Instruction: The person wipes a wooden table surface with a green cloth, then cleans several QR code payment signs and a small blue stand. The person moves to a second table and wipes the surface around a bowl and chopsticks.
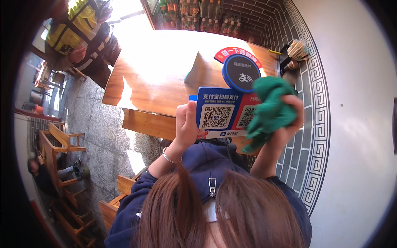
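Observation:
My left hand (186, 125) grips the left edge of a payment sign board (231, 125), thumb on its front. The board is blue and red, bears printed codes and writing, and is held up off the table. A round black payment disc with a blue rim (242, 73) and a red arched strip (237, 54) rise above it. My right hand (293, 113) holds a crumpled green cloth (273, 108), slightly blurred, against or just in front of the board's right side, covering part of the red panel. Whether the cloth touches the board, I cannot tell.
Beyond the board lies a wooden table (149, 93) in glaring sunlight, with a bench (149, 124) at its near side. Chopsticks (297, 49) and a dark jar (291, 65) stand by the tiled wall. Bottles (211, 9) line the back. A person in a yellow vest (74, 31) stands at upper left.

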